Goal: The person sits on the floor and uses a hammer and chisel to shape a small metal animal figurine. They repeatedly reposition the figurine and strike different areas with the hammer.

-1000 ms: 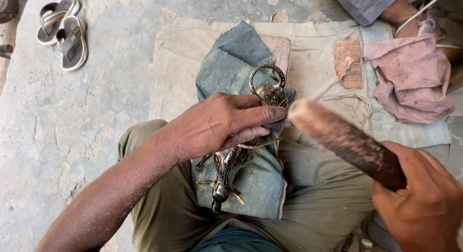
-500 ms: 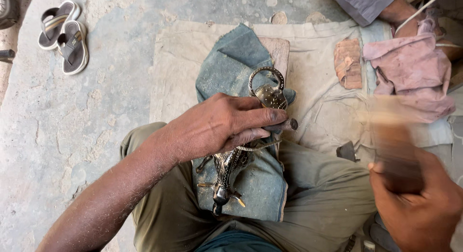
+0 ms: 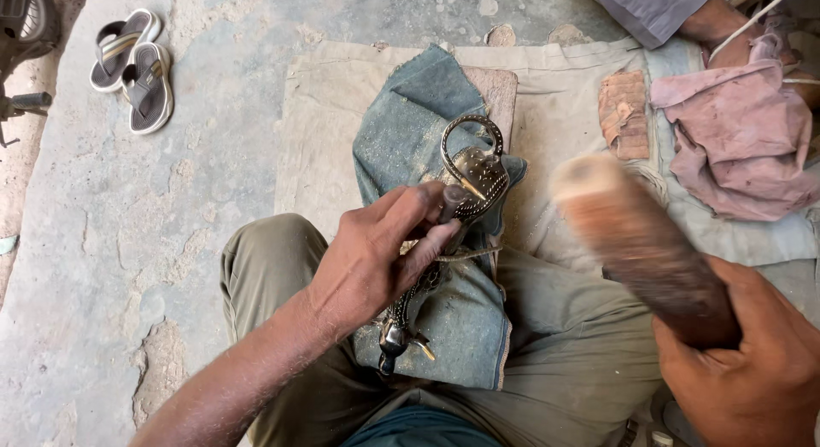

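My left hand (image 3: 376, 259) holds a small dark chisel (image 3: 451, 201) upright, its tip set against an ornate metal piece (image 3: 475, 175) with a looped handle. The metal piece lies along a blue denim cloth (image 3: 408, 131) draped over my knee, its narrow end (image 3: 395, 336) pointing toward me. My right hand (image 3: 745, 361) is closed round the handle of a thick wooden mallet (image 3: 636, 242), which is blurred with motion and raised to the right of the chisel, apart from it.
A beige sheet (image 3: 329, 114) covers the concrete floor under me. A pair of sandals (image 3: 132, 67) lies at the far left. At the upper right are a pink rag (image 3: 739, 139), a small brown block (image 3: 623, 114) and another person's arm (image 3: 709, 20).
The mallet swung down and back toward my right side, then came up again to the right of the chisel. My left hand and the metal piece stayed in place.
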